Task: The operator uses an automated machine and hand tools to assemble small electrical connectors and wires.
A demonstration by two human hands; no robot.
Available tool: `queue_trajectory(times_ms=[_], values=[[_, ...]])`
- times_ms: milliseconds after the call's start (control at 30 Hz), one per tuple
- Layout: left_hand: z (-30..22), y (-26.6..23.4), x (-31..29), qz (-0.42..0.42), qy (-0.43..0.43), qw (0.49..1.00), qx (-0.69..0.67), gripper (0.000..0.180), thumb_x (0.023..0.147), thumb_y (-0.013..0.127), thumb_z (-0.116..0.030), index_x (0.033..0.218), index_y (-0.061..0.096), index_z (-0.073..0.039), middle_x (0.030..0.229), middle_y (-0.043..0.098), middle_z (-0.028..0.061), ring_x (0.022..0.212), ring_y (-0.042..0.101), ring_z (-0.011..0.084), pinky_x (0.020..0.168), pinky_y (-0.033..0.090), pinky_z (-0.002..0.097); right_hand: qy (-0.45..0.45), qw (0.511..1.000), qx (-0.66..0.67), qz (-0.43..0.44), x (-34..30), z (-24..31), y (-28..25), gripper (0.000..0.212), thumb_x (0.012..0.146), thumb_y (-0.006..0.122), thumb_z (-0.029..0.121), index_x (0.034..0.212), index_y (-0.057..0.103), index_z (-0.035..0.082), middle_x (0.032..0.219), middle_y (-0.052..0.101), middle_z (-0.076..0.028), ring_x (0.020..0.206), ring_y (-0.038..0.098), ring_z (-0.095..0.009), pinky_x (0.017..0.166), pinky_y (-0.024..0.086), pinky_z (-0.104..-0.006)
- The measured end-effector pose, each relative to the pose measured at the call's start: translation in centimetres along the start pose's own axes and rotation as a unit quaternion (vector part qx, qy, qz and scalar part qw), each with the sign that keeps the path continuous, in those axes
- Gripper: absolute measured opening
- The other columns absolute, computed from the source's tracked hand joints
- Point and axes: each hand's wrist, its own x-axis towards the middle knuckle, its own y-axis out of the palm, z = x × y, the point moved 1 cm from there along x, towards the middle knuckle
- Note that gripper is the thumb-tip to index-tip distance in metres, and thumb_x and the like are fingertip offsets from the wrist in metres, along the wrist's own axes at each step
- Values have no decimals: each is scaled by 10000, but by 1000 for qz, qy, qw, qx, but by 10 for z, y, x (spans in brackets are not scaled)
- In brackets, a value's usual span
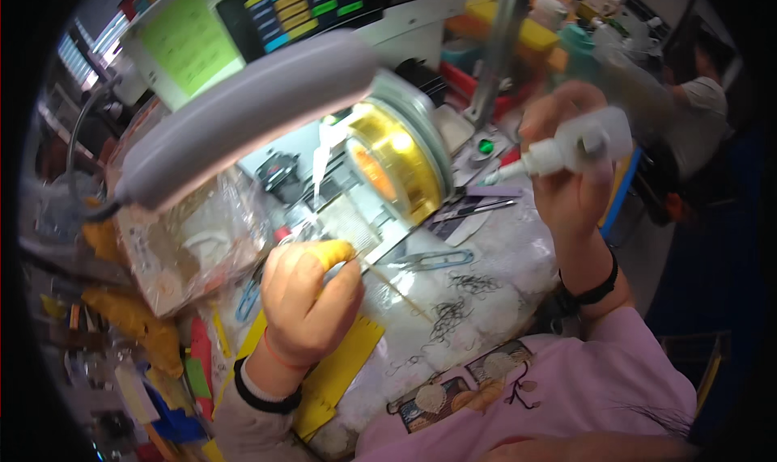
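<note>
My right hand (571,163) is raised at the right, its fingers closed around a translucent white squeeze bottle (607,134). The bottle's narrow nozzle (510,171) points left; motion blurs the fingers slightly. Lower and left of centre, my left hand (303,304) is closed in a pinch, with a yellow covering (333,253) on one finger. From its fingertips a thin brown stick (396,290) slants down to the right over the white work surface. Whatever small item may sit at the pinch is too small to make out. Loose black strands (447,320) lie below the stick.
A grey lamp (251,122) arches over the table before a round yellow transparent disc (405,163). Blue-handled snips (441,259) and tweezers (486,207) lie beyond the strands. A plastic-lined box (166,280) stands left, and a yellow sheet (344,365) is under my left arm.
</note>
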Motion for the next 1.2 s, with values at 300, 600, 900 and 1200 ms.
queue_trajectory(times_ms=[300,600,900,1200], values=[[-8,0,5,58,-61,996,-28,192,641,668,53,810,591,6,865,600,151,738,573,313,631,431,401,-28,882,-442,-163,78,-8,-171,349,944,596,291,1157,482,39,786,644,-107,630,599,-182,576,477,-290],[-10,6,10,76,-26,994,-76,203,619,676,57,795,589,7,871,626,133,697,583,291,593,433,386,-158,750,-639,-70,36,-5,-116,385,779,712,115,1118,555,21,961,571,-128,994,574,-319,878,469,-414],[-16,-2,16,161,-34,983,-80,243,605,646,99,780,532,-26,856,623,116,724,575,300,619,434,390,41,749,-587,304,-83,-45,-70,219,721,677,58,931,640,104,946,569,-56,978,527,-271,845,438,-382],[-28,-13,17,196,-119,972,-61,234,606,634,106,762,519,-25,830,616,108,712,565,290,639,433,370,130,711,-593,355,-41,15,-71,186,799,646,97,978,598,87,778,630,-102,736,632,-310,647,485,-395]])
